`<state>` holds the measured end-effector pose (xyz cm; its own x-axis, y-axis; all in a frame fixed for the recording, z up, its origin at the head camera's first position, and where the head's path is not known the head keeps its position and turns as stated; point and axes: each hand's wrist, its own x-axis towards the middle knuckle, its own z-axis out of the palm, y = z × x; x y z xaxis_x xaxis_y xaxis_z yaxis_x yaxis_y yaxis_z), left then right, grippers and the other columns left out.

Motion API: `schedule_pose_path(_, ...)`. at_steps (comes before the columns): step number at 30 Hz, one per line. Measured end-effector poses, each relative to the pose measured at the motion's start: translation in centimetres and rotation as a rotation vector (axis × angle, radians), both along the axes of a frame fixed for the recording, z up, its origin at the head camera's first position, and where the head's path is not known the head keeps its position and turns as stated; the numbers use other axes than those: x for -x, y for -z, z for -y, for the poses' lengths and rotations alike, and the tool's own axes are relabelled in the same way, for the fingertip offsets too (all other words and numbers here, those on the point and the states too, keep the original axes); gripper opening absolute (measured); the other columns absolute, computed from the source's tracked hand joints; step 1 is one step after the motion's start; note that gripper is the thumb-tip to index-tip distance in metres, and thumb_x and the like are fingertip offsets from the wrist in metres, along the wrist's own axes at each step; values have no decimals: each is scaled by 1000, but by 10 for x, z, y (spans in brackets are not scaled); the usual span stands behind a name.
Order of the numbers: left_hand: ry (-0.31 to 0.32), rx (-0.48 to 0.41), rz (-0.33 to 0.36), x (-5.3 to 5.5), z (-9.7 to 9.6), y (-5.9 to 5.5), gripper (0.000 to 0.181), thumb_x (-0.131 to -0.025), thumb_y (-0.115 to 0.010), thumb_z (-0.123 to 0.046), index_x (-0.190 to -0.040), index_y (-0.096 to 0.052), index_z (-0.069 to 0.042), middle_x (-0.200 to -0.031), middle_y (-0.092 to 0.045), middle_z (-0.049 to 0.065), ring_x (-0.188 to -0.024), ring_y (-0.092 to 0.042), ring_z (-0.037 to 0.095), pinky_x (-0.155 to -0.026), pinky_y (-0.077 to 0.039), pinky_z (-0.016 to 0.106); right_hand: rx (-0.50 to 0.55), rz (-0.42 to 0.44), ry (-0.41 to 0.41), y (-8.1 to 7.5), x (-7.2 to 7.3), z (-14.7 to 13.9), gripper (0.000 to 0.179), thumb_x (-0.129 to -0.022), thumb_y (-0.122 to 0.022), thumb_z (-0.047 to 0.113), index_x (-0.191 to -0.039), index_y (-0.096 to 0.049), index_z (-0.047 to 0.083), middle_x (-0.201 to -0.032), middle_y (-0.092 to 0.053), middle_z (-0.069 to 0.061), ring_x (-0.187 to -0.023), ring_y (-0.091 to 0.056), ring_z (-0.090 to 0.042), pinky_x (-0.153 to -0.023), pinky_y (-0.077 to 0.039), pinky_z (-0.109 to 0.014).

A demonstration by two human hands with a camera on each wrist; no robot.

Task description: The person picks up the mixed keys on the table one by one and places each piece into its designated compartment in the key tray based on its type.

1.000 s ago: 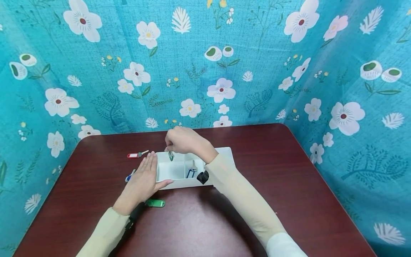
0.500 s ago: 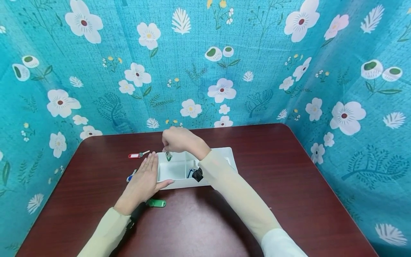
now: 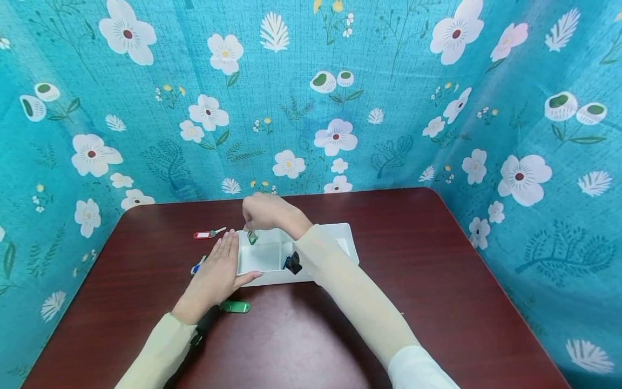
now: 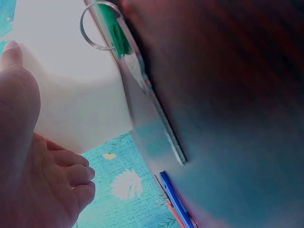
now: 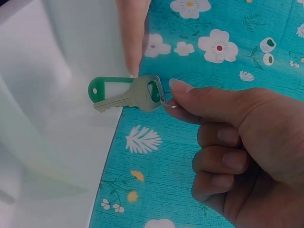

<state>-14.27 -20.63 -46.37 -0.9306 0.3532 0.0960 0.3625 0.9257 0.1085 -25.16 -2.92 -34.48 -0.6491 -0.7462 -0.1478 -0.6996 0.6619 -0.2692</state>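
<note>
My right hand pinches the split ring of a key with a green key tag, thumb against forefinger, the other fingers curled in. Key and tag hang at the left compartment of a white divided box, close to its far wall. In the right wrist view, a fingertip of the other hand points down right beside the tag. My left hand lies along the box's left end, fingers extended, thumb spread along the near rim. A blue-tagged key in the middle compartment is partly hidden by the black wrist camera.
Left of the box lie a red-tagged key and a blue key tag, partly covered by my left hand. Another green key tag is in front of the box, its key showing in the left wrist view. A floral curtain surrounds the table.
My right hand has shifted slightly left with the green-tagged key, and its forearm has swung left too, covering more of the middle compartment. My left hand stays at the box's end.
</note>
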Motion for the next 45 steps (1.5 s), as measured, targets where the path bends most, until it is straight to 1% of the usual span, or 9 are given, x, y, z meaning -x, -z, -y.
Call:
schedule_pose_path(6, 13, -6, -11, 1, 2, 1, 113, -94, -60, -73, -160, -27, 13, -169, -28, 32, -158, -29, 49, -127, -32, 57, 7, 22, 0, 5, 5, 8, 21, -101, -72, 26, -90, -83, 13, -76, -77, 2, -57, -52, -7, -57, -44, -20)
schedule_pose_path(9, 16, -8, -12, 2, 2, 2, 112, -95, -59, -72, -160, -26, 13, -169, -28, 31, -158, -30, 48, -128, -32, 56, 3, 48, 13, 8, 7, 10, 18, -102, -72, 25, -93, -82, 14, -81, -79, 0, -59, -53, -9, -58, -44, -20)
schedule_pose_path(12, 16, -8, -17, 2, 1, 4, 112, -95, -59, -72, -160, -27, 12, -169, -29, 31, -158, -31, 47, -128, -32, 56, -9, 61, 29, 12, 7, 12, 15, -101, -72, 24, -96, -82, 14, -86, -80, 0, -64, -56, -9, -61, -47, -20)
schedule_pose_path(14, 14, -9, -20, 1, 1, 4, 112, -95, -59, -73, -160, -27, 12, -169, -29, 31, -158, -31, 47, -127, -33, 56, -21, 61, 30, 15, 7, 13, 15, -101, -72, 25, -96, -82, 14, -85, -79, 0, -65, -56, -9, -61, -47, -20)
schedule_pose_path(19, 13, -13, -16, 0, 1, 3, 112, -95, -59, -73, -160, -27, 12, -168, -30, 31, -158, -31, 48, -127, -33, 57, -36, 76, 40, 19, 9, 15, 15, -101, -72, 25, -94, -81, 14, -94, -82, -6, -64, -53, -9, -62, -46, -22)
schedule_pose_path(24, 7, -11, 3, -1, 1, 2, 112, -94, -61, -72, -161, -26, 11, -169, -29, 30, -158, -30, 48, -126, -33, 57, -41, 78, 53, 23, 10, 15, 14, -100, -73, 26, -94, -80, 16, -99, -82, -4, -71, -59, -10, -67, -51, -23)
schedule_pose_path(31, -1, -11, -6, 0, 1, 2, 112, -94, -60, -73, -161, -27, 11, -169, -28, 31, -158, -30, 48, -126, -34, 58, -46, 66, 68, 30, 11, 18, 10, -98, -76, 26, -98, -78, 17, -95, -77, 4, -81, -68, -10, -75, -58, -25)
schedule_pose_path(37, 6, -21, -10, -1, 1, 3, 112, -94, -60, -73, -161, -26, 11, -169, -28, 30, -159, -29, 48, -126, -34, 58, -62, 61, 74, 34, 11, 21, 9, -98, -76, 26, -95, -74, 17, -93, -74, 5, -82, -67, -10, -75, -58, -25)
schedule_pose_path(45, 12, -16, -13, -1, 0, 3, 110, -95, -63, -68, -161, -25, 11, -169, -29, 30, -159, -28, 48, -127, -33, 56, -100, 63, 76, 33, 7, 28, 11, -95, -80, 26, -95, -72, 17, -94, -74, 4, -82, -65, -10, -73, -56, -25)
